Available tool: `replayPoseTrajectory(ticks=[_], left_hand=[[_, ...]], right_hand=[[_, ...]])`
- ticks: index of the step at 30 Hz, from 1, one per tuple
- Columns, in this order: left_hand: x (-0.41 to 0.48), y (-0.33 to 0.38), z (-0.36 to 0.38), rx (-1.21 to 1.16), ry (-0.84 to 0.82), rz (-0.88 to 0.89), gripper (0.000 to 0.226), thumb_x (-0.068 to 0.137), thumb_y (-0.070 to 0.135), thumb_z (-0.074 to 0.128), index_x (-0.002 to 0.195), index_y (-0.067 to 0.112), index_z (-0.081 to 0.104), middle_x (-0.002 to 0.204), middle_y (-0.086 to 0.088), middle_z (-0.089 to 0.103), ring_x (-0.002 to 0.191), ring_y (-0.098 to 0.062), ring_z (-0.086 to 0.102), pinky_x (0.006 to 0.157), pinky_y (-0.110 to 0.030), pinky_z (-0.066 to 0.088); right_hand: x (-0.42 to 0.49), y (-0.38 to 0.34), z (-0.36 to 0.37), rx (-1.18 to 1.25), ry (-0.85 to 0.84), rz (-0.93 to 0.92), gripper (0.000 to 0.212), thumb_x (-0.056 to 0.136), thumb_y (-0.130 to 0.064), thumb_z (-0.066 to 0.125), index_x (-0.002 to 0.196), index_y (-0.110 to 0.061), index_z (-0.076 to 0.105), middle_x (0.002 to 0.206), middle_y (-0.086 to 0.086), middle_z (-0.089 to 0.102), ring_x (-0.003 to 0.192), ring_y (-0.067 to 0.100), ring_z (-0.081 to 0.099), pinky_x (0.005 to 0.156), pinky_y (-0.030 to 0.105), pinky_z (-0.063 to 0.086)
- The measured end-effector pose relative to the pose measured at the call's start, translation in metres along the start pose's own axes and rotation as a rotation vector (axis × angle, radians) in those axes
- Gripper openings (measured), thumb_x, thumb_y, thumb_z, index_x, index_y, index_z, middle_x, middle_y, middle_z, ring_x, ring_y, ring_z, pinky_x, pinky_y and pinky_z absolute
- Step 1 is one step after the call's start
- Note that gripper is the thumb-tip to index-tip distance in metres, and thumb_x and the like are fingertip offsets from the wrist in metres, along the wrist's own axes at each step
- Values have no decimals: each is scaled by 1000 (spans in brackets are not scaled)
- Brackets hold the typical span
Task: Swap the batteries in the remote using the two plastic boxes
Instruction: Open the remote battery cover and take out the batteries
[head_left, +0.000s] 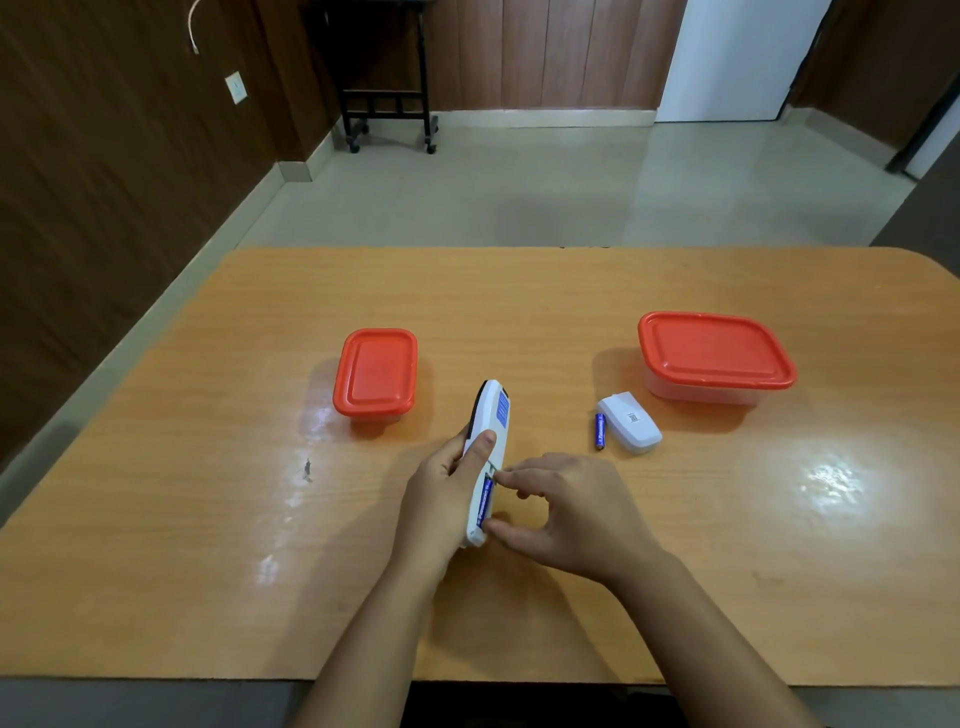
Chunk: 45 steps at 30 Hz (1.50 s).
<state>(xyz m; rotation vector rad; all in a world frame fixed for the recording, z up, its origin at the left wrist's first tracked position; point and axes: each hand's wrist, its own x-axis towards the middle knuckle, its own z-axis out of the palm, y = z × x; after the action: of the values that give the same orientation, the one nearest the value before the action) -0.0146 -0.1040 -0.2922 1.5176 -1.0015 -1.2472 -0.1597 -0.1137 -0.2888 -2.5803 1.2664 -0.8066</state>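
White remote (488, 447), back up, compartment open, above wooden table (519, 312): left hand (441, 499) grasps it, thumb on top. Right hand (566, 509) pinches blue battery (486, 506) seated in compartment. Loose battery (600, 431) touching detached cover (629, 422). Two red-lidded boxes, small (376, 373) and large (716, 356), closed.

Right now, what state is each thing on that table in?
Remote: back open, one battery inside, held by left hand.
Right hand: fingers pinching that battery.
Loose battery: lying on table.
Battery cover: off, beside loose battery.
Small box: lid on.
Large box: lid on.
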Motion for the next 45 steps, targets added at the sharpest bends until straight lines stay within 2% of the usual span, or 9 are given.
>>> replayPoseTrajectory(ticks=[5,9,16,27,30,33,36,39,45], left_hand=[[-4,2,-2,-65,-39,-33,28,88,45,58,85,19,69,66,-4,60,51,-16,57,48,-27,41],[-9,3,-1,-78,-60,-41,20,89,44,57,79,34,72,77,-10,67,58,-18,63,60,-35,44],[-8,10,0,-148,-15,-10,18,88,48,56,81,42,72,76,-7,63,66,-25,54,61,-40,39],[1,13,0,-340,51,-64,26,95,39,48,97,21,67,72,0,73,57,-10,67,52,-21,54],[4,9,0,-337,75,-53,23,95,38,49,100,23,66,76,3,75,66,-11,70,59,-25,57],[2,10,2,-303,81,-22,20,95,35,50,105,26,65,83,3,74,70,-9,69,55,-23,55],[0,12,4,-294,105,5,19,96,33,50,106,28,64,85,3,72,70,-9,67,50,-19,50],[1,13,3,-298,139,2,24,96,35,48,114,28,63,96,4,72,85,-13,67,60,-21,52],[0,15,-1,-329,137,-42,22,96,36,48,112,31,61,99,5,71,86,-15,68,53,-18,54]], right_hand=[[2,-6,-10,41,-124,78,40,69,-59,62,93,-29,74,78,-10,73,72,9,68,56,32,52],[3,-10,-13,42,-222,141,41,72,-56,68,103,-30,72,93,-9,74,86,14,67,68,33,50],[2,-15,-6,-4,-46,95,42,65,-56,55,91,-29,73,72,-8,72,64,13,67,47,33,51],[4,-12,-8,43,-43,104,40,72,-39,49,105,-29,70,75,-6,71,66,14,64,51,33,50],[3,-13,-5,136,-101,215,48,79,-42,39,119,-34,63,78,-8,70,70,11,62,58,32,47],[4,-10,-2,298,-92,392,38,86,-43,48,120,-38,63,68,-14,65,66,6,60,64,28,48],[4,-4,-2,338,-94,462,25,84,-33,61,106,-33,72,66,-13,66,62,5,59,64,25,48],[3,10,-5,339,6,560,12,80,-28,68,88,-25,76,71,-10,71,68,6,63,66,29,51],[0,50,-8,-43,101,770,18,84,-33,65,101,-32,71,86,-8,62,85,14,55,62,28,36]])
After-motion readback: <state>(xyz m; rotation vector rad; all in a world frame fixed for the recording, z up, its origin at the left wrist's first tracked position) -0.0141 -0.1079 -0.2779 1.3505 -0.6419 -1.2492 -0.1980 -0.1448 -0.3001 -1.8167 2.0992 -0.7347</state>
